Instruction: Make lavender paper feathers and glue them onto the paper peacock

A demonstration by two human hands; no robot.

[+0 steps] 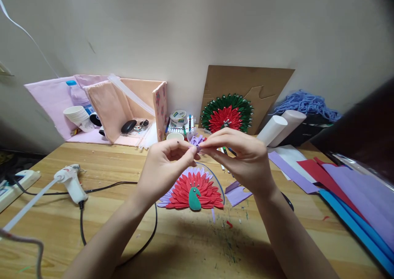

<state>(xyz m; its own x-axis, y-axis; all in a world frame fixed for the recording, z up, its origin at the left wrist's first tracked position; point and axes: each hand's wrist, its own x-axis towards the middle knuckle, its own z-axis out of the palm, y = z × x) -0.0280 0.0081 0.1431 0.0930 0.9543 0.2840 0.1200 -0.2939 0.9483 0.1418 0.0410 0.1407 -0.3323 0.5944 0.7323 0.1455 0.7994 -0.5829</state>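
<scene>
Peacock (194,197) only part-ringed in lilac

I read the head view from left to right, with the peacock as the centre of my clock. At nine o'clock a white glue gun (72,182) sat on the wooden table (107,164). At eleven, the left hand (168,160) made a narrow pinch, its fingertips on a small lilac piece (198,149).

The peacock itself lay on the table, just below both hands. Its green body (194,201) and red feathers (180,192) were on, and lilac feathers (168,194) ran behind them from nine o'clock to about one. From there to three I saw bare backing (219,185), so I judged that stretch was left to fill.

At twelve, beyond the fingertips, were more lilac strips (195,139). At one, a green-and-red fan (227,116) stood, looking complete. Between one and two, the right hand (243,155) closed its fingertips narrowly on the same piece. At three lay a cut lilac scrap (234,197), then coloured sheets (353,180) farther out.
</scene>
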